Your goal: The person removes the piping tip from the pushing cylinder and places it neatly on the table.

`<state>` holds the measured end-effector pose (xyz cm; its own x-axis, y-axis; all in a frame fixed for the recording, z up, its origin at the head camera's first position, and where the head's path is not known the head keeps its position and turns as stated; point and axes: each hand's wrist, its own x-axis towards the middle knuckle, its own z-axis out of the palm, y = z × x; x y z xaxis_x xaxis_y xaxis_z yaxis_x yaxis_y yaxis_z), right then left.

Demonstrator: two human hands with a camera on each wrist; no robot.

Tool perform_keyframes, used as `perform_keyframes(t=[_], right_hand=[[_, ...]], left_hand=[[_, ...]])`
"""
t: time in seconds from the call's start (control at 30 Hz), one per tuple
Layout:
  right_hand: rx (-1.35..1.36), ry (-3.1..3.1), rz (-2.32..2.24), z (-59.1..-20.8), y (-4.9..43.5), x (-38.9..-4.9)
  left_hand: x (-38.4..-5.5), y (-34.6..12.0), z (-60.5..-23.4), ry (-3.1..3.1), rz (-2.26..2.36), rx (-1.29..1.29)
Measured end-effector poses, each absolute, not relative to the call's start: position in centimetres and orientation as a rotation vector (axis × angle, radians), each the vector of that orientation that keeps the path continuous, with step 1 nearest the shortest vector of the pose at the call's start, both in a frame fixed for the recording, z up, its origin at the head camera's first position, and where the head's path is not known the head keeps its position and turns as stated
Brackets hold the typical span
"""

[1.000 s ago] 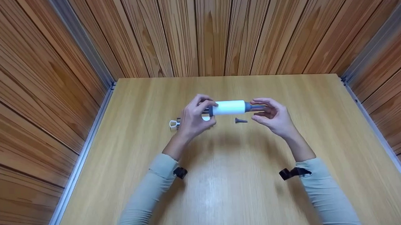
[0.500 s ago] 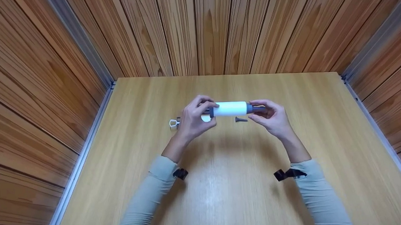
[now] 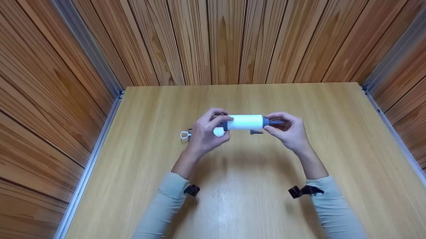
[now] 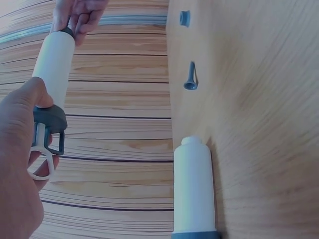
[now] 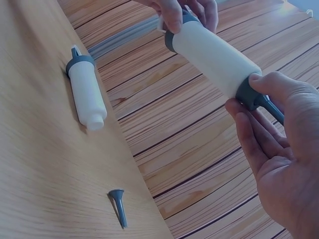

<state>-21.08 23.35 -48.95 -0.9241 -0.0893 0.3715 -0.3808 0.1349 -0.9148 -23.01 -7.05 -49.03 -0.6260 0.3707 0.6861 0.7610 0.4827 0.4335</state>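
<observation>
My left hand (image 3: 206, 134) grips an icing syringe (image 3: 247, 122) at its dark grey collar. The syringe has a white barrel and a white ring handle (image 4: 45, 164), and is held level above the table. My right hand (image 3: 289, 132) pinches the dark grey nozzle piece (image 5: 249, 92) at the other end, thumb on one side and fingers on the other. Below lies a second white syringe (image 5: 88, 94), its white tip bare; in the head view my left hand hides part of it. A loose grey nozzle (image 5: 118, 206) rests on the table.
A small grey ring-like piece (image 4: 185, 19) lies on the wooden table (image 3: 217, 212) past the loose nozzle. Wood-plank walls (image 3: 223, 36) stand at the back and sides, with metal rails (image 3: 89, 161) along the table's side edges.
My right hand has moved left and its fingers have come together on the nozzle piece. My left hand keeps its grip on the syringe. The head view has tilted slightly.
</observation>
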Motion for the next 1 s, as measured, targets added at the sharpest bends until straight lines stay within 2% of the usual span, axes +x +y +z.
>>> perform_keyframes(t=[1.0], right_hand=[[0.443, -2.227, 1.980, -48.1, 21.6, -19.9]], left_hand=[[-22.1, -6.3, -46.8, -2.229, -0.294, -1.164]])
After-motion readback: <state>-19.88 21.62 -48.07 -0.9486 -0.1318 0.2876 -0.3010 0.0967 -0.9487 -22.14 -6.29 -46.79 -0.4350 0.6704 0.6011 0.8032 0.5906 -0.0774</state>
